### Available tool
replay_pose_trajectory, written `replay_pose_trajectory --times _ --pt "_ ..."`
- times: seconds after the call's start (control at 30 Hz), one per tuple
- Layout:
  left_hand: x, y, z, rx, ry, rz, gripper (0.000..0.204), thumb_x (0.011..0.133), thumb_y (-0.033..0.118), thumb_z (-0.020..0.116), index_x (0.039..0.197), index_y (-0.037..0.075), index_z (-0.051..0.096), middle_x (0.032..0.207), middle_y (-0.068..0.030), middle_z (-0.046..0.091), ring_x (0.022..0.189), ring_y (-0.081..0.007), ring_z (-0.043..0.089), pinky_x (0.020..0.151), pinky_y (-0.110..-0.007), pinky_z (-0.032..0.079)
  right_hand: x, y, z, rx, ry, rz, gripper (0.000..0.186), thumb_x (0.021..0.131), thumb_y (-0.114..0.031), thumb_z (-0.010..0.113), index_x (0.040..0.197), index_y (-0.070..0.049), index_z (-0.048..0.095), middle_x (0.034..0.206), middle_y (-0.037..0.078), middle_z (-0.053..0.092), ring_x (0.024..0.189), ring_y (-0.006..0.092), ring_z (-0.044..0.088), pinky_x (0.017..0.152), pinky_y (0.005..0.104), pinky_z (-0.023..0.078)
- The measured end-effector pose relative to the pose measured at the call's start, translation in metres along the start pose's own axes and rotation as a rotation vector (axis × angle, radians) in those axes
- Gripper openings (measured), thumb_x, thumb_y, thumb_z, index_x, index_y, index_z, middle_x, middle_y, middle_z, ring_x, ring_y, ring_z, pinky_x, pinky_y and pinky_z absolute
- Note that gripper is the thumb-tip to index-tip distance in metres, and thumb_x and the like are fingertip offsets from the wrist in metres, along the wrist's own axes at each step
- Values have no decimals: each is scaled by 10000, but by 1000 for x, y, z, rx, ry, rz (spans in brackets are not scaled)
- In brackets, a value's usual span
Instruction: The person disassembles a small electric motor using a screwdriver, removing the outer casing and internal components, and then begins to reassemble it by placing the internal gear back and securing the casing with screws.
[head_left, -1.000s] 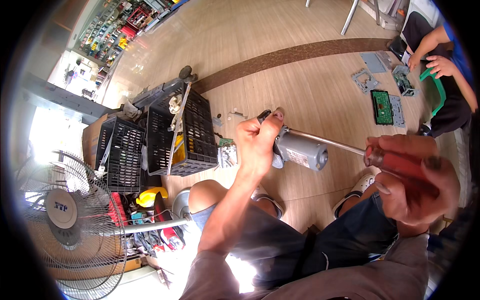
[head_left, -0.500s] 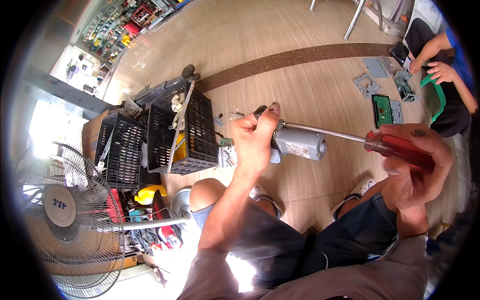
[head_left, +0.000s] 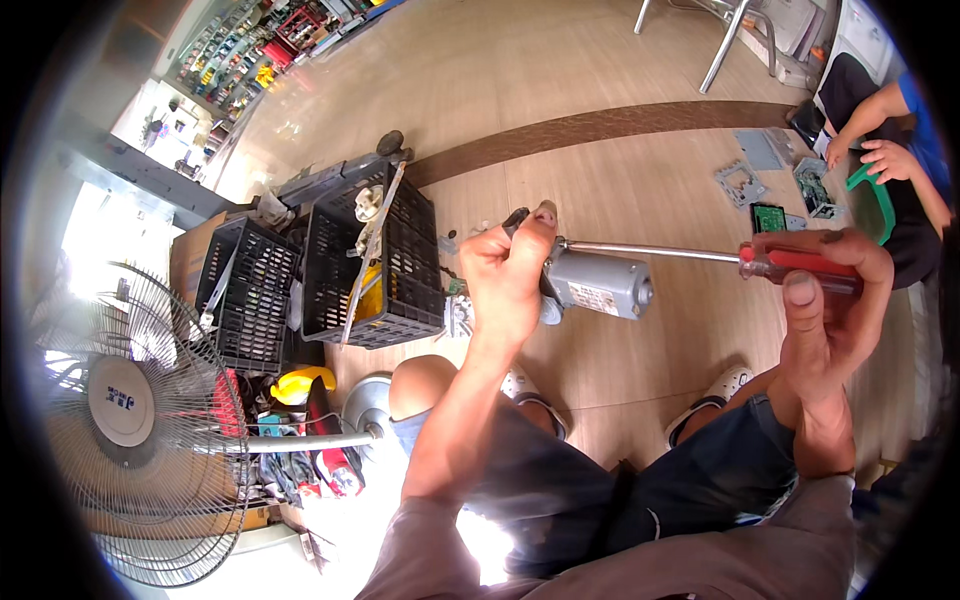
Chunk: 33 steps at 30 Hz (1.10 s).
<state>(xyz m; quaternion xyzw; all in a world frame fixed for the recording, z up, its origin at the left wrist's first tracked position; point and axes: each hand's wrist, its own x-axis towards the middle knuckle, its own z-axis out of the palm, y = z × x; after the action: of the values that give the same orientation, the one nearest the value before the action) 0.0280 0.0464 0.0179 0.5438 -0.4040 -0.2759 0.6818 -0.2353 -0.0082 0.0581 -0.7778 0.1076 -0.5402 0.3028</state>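
My left hand (head_left: pixel 508 262) is closed around one end of a grey electric motor (head_left: pixel 604 284), holding it above the floor over my knees. The motor's cylindrical body sticks out to the right of my fist, with a pale label on it. In my right hand (head_left: pixel 835 300) is a screwdriver (head_left: pixel 808 268) with a red handle and a long metal shaft. Its shaft runs left to the motor's edge beside my left thumb; my fingers hide what the tip meets. My right thumb is raised off the handle, while the other fingers curl round it.
Black plastic crates (head_left: pixel 385 265) stand on the left, beyond a standing fan (head_left: pixel 122 400). A co-worker's hands (head_left: pixel 880 160) are at the far right, near a green plastic piece (head_left: pixel 872 200), a circuit board (head_left: pixel 768 219) and grey metal plates (head_left: pixel 758 150). A metal-legged chair (head_left: pixel 724 50) stands beyond.
My right hand has shifted its hold on the screwdriver, its thumb now lifted and the handle slightly higher and turned. The whole view has shifted slightly. My left hand keeps the motor.
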Motion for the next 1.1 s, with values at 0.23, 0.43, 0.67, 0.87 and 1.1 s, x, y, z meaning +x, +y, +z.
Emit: replay_pose_trajectory --times 0.23,0.43,0.67,0.87,1.1 --pt "-1 4 -5 117 -3 39 358 903 258 646 632 29 597 599 48 515 552 -43 396 522 -256 299 8 0 17 246 225 52 373 944 -107 660 1175 -11 384 1175 315 610 1053 357 661 873 457 571" --pt "-1 9 -1 23 58 -20 382 898 157 672 575 33 509 575 87 424 569 -24 350 504 -254 259 -7 1 1 27 38 103 385 930 -82 678 1157 -26 371 1121 301 637 1004 358 683 851 443 580" --pt "0 6 -4 147 55 46 374 892 162 676 581 21 523 569 78 428 567 -29 357 505 -257 271 15 -3 41 283 436 63 382 935 -100 676 1150 -34 368 1111 307 644 977 333 691 834 427 586" --pt "0 7 -3 138 60 19 383 901 244 669 597 24 594 573 62 500 548 -28 379 516 -251 283 -7 1 11 137 109 115 365 953 -115 653 1164 -20 370 1163 306 625 1042 340 669 861 440 579" --pt "0 3 -2 141 32 42 393 896 250 675 588 28 572 571 59 494 549 -31 376 518 -252 283 7 4 24 182 267 86 418 955 -101 642 1243 8 360 1147 292 637 1030 334 673 883 428 575"
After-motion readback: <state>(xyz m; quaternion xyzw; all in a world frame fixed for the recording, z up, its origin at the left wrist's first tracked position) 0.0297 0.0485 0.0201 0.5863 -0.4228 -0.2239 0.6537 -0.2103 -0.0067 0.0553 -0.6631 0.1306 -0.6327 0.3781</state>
